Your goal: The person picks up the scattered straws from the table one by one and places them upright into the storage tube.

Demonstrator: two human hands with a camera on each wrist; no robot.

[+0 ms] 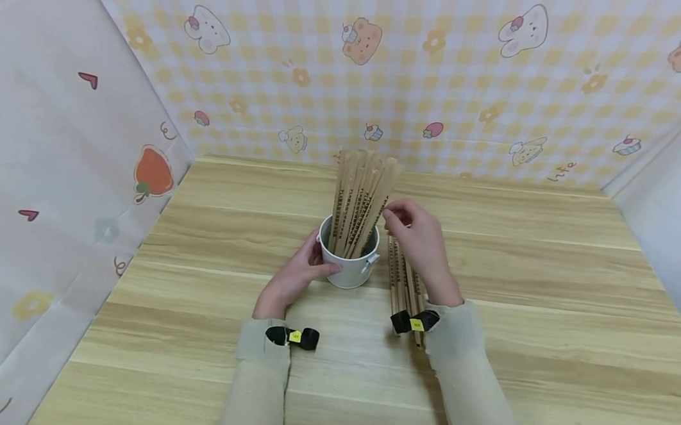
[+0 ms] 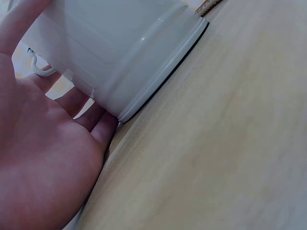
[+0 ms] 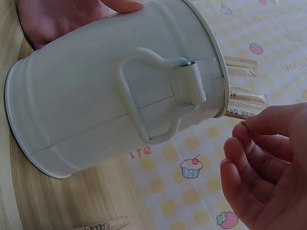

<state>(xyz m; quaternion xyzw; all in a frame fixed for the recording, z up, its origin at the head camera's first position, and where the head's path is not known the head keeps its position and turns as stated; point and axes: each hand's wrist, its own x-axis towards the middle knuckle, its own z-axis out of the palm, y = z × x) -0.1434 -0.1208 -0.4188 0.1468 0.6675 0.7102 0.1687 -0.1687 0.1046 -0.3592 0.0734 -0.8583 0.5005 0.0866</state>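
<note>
A small white metal bucket [image 1: 349,275] stands upright on the table, holding several paper-wrapped sticks [image 1: 353,202] that lean to the right. My left hand [image 1: 295,274] grips its left side, thumb across the front; the left wrist view shows the fingers [image 2: 72,100] around the bucket [image 2: 110,48]. At the right of the rim, my right hand [image 1: 423,240] pinches a wrapped stick between thumb and forefinger. In the right wrist view, the hand [image 3: 268,158] is beside the wrapped ends [image 3: 244,108] that stick out past the rim of the bucket [image 3: 91,91].
More wrapped sticks [image 1: 398,280] lie on the wooden table [image 1: 553,304] right of the bucket, partly beneath my right forearm. A yellow checked cloth [image 1: 460,71] with cartoon prints hangs behind the table, and a white printed cloth [image 1: 54,157] is at the left.
</note>
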